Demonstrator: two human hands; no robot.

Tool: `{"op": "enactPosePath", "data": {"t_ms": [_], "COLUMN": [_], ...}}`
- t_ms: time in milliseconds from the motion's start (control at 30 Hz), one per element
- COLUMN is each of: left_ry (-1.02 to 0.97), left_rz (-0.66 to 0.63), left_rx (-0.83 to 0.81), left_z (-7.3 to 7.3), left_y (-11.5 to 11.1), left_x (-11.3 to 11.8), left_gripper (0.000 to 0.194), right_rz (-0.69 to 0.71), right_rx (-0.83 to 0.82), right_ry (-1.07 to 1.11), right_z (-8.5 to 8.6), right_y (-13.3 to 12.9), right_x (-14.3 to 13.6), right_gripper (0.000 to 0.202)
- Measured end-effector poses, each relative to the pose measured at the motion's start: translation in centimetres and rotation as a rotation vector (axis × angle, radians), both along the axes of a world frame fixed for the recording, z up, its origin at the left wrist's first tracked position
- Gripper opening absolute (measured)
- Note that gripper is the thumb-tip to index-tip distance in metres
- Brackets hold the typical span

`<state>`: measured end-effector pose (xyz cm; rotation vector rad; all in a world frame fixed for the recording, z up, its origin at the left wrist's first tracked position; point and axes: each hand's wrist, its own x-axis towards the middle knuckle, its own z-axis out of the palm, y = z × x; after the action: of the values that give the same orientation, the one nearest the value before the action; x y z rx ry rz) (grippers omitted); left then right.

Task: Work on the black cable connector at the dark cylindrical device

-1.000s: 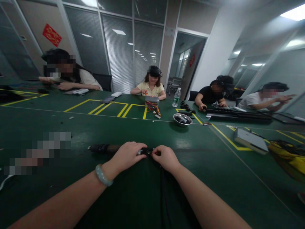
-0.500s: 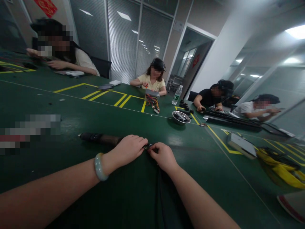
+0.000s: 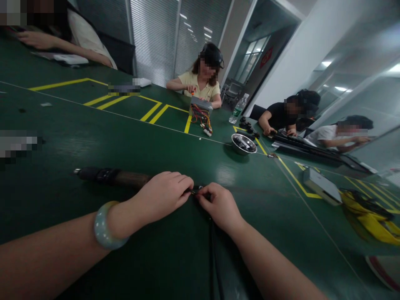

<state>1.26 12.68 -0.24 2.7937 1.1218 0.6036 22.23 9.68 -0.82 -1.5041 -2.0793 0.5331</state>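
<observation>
A dark electric screwdriver (image 3: 128, 178) lies on the green table, its metal tip pointing left. My left hand (image 3: 165, 189), a pale bangle at its wrist, covers the tool's rear part. Its fingertips are pinched on a small dark piece whose kind is hidden. Just to the right, my right hand (image 3: 220, 204) is closed in a pinch on a thin black cable end, with a tiny bright spot between the two hands. From below my right hand a black cable (image 3: 215, 254) runs down toward me. The fingertips of both hands nearly meet.
Beyond my hands stand a metal bowl (image 3: 244, 143) of dark parts, a water bottle (image 3: 239, 109) and a grey box with coloured wires (image 3: 201, 109). At right lie a silver box (image 3: 321, 186) and a yellow bag (image 3: 375, 221). Several people sit across the table.
The view has tilted down and come closer, so the far people sit higher in it. Both hands keep their pinch at the same spot by the screwdriver.
</observation>
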Motion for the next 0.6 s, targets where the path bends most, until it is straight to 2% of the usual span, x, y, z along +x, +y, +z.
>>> {"op": "enactPosePath", "data": {"t_ms": [333,600], "left_ry": [-0.041,-0.007], "left_rz": [-0.017,-0.041], "left_rx": [-0.013,-0.032], "left_z": [-0.31,0.04], "left_y": [0.19,0.03], "left_x": [-0.11,-0.15], "left_gripper": [0.010,0.011], "right_rz": [0.020,0.023], "right_rx": [0.025,0.017], "right_ry": [0.031,0.034], "right_z": [-0.25,-0.59], "right_y": [0.03,0.15], "right_x": [0.11,0.14], "right_gripper": [0.004,0.005]}}
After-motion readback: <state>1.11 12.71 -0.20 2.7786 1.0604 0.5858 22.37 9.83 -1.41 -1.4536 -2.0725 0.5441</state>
